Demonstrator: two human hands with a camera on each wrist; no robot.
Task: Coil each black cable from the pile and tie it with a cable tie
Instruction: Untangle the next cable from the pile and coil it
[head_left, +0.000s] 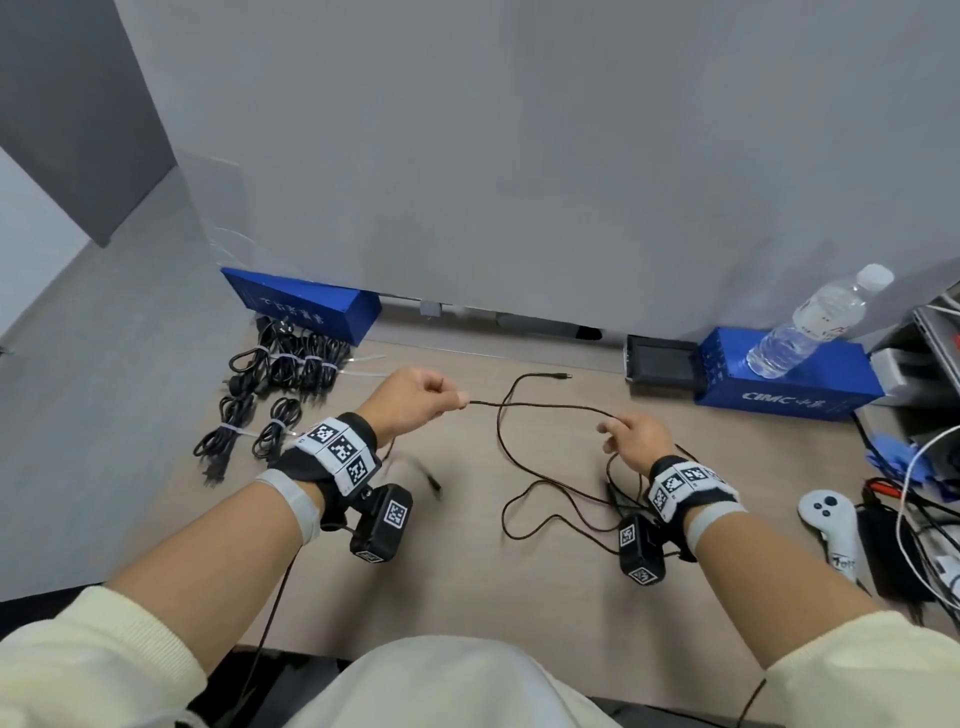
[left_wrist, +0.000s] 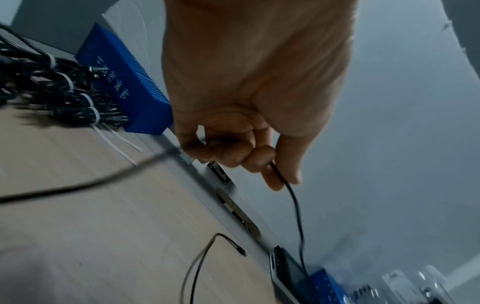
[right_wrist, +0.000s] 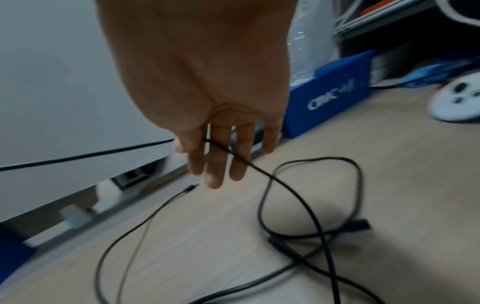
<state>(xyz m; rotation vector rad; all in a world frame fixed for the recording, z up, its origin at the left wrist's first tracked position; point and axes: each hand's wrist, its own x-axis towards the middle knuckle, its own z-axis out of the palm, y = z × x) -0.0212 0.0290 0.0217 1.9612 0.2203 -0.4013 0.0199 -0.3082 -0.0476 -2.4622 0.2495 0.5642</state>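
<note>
Where the pale wood-grain desk (head_left: 363, 571) meets the grey partition at far left, a long blue cardboard box (head_left: 306, 312) lies on its side, and just in front of it rest several coiled black cables bound with white cable ties (head_left: 291, 364), with two more tied coils (head_left: 249, 431) nearer the desk edge and loose white cable ties (left_wrist: 122, 144) beside the box. Right of these, the left hand (head_left: 410, 400) is raised above the desk with its fingers (left_wrist: 233, 152) curled into a fist, pinching a thin black cable (head_left: 545, 405) between thumb and forefinger; a blurred length of the same cable trails from the fist toward the wrist. From this pinch the cable spans nearly taut to the right hand (head_left: 634, 436), whose fingers (right_wrist: 218, 164) hang almost straight while the cable passes between thumb and forefinger, apparently held lightly, though blur leaves the grip uncertain. Below the right hand the remaining cable lies in loose, uncoiled loops on the desk, one small plug end (head_left: 563, 375) pointing toward the partition. Farther right stand a small black tray (head_left: 660, 358), a second blue box printed with white letters (head_left: 789, 384) bearing a tilted clear plastic water bottle (head_left: 815, 322), and a white game controller (head_left: 831, 519).
</note>
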